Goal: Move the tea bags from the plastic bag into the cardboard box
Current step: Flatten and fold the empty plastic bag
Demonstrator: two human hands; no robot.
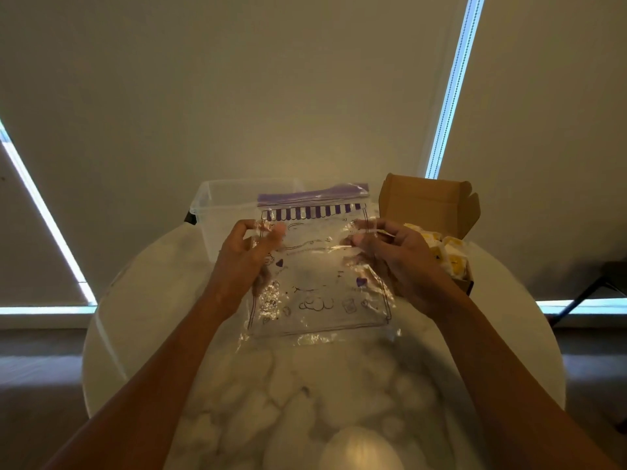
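A clear plastic bag (319, 276) with purple print and a purple zip strip is held up flat above the round table, and it looks empty. My left hand (246, 256) pinches its left edge and my right hand (395, 259) pinches its right edge. Behind my right hand stands the brown cardboard box (429, 205), its lid flap raised. Several white and yellow tea bags (448, 254) lie heaped inside it, partly hidden by my right hand.
A clear plastic tub (224, 212) stands at the table's far left edge, behind the bag. The white marble table (152, 317) is round. A pale rounded object (359, 449) sits at the near edge. Dark chair legs (597, 290) stand on the right.
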